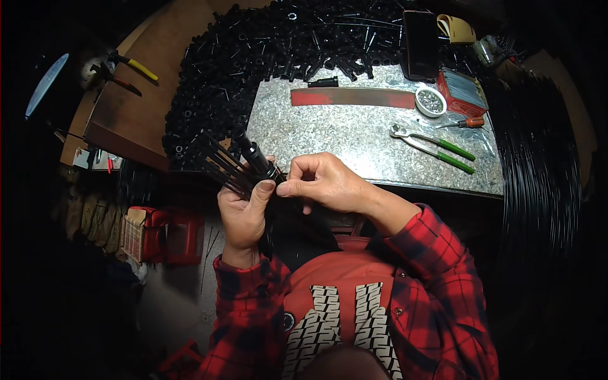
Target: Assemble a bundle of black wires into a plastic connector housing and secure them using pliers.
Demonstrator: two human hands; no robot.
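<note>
A black tubular part that looks like an umbrella runner [255, 158] stands tilted in front of my chest, near the table's front edge. Several thin black ribs [218, 161] fan out beside it to the upper left. My left hand [244, 215] is closed around the runner's lower end and the ribs, thumb on top. My right hand [326, 183] pinches at the runner's collar, thumb and forefinger together. Whatever lies between those fingertips is too small to make out. Both hands meet at this collar.
Black tubular parts [221, 69] are heaped across the speckled tabletop [316, 136]. On it lie green-handled pincers [437, 149], a screwdriver [465, 123], a reddish strip [351, 97], a white bowl [430, 102] of small metal bits and a red box [461, 92]. Long black rods [538, 158] hang at right.
</note>
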